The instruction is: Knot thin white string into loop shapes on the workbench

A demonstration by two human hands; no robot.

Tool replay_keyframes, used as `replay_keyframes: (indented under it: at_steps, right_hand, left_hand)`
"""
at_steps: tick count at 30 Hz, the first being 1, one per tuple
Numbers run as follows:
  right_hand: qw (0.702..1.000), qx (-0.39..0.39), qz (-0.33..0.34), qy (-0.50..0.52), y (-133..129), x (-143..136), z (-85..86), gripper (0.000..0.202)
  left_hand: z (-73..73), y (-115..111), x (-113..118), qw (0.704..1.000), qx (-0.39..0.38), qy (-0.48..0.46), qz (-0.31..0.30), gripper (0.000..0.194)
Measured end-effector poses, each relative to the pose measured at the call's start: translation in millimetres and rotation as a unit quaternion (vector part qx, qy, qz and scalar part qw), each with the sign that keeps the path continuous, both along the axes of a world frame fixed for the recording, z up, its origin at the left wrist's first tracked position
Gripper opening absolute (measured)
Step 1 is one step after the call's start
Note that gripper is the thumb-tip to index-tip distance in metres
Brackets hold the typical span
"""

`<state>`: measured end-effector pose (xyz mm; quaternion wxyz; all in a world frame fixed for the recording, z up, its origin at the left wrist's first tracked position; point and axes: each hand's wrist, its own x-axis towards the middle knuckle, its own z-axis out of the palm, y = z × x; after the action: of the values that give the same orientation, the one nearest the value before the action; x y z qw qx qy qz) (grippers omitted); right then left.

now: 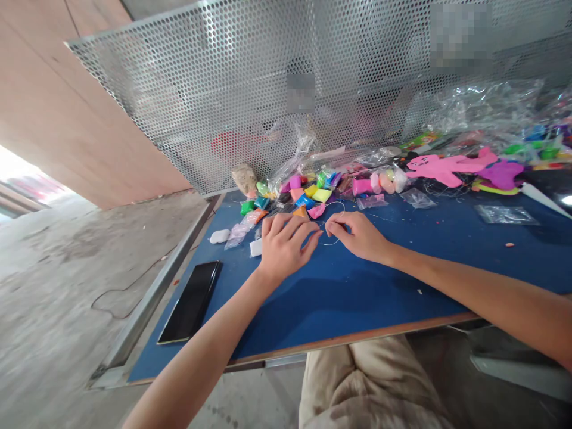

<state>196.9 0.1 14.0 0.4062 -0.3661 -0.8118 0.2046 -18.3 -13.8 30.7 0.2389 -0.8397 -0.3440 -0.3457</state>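
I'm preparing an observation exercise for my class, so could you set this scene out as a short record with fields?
Surface: blue tabletop
Left hand: above the tabletop, fingers bent; grip unclear
Right hand: beside the left hand, not touching it, thumb and forefinger close together; grip unclear
Between and near the hands: thin pale thread, curved in a loop
Beyond the hands: small coloured packets; pink figure farther right
Left side: dark phone; small white rounded object
Behind: perforated metal panel
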Motion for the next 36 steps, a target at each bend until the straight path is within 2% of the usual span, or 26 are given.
replay_keyframes:
  at_steps: [3, 6, 11, 17, 26, 31, 36]
  right_hand:
    - [0.998, 0.05, -0.006, -0.025, 1.4, 0.0, -0.8, 0.026]
    - [0.997, 0.065, -0.017, -0.035, 1.3, -0.6, -1.1, 0.024]
    - [0.995, 0.08, -0.033, -0.046, 0.2, -0.6, -1.8, 0.018]
    - [0.984, 0.155, -0.042, -0.076, 2.0, 1.4, -3.9, 0.015]
    - [0.957, 0.26, -0.018, -0.127, -0.7, 3.3, -6.0, 0.02]
    - [0.953, 0.26, -0.024, -0.152, -4.0, -1.6, -8.1, 0.02]
    - [0.959, 0.245, -0.018, -0.14, -4.0, -0.9, -6.5, 0.02]
  left_hand:
    - [3.6, -1.8, 2.7, 0.997, -0.053, 0.051, 0.011, 0.017]
    - [6.3, -1.1, 4.1, 0.995, -0.073, 0.063, 0.011, 0.019]
    - [8.3, -1.8, 6.3, 0.994, -0.076, 0.081, 0.025, 0.023]
    - [2.3, -0.5, 8.1, 0.99, -0.044, 0.132, 0.027, 0.025]
    - [7.2, -0.9, 0.1, 0.979, -0.089, 0.176, -0.05, 0.024]
    - [9.6, 4.6, -8.0, 0.962, -0.184, 0.174, -0.103, 0.028]
    - [12.9, 6.3, -11.0, 0.941, -0.274, 0.114, -0.16, 0.028]
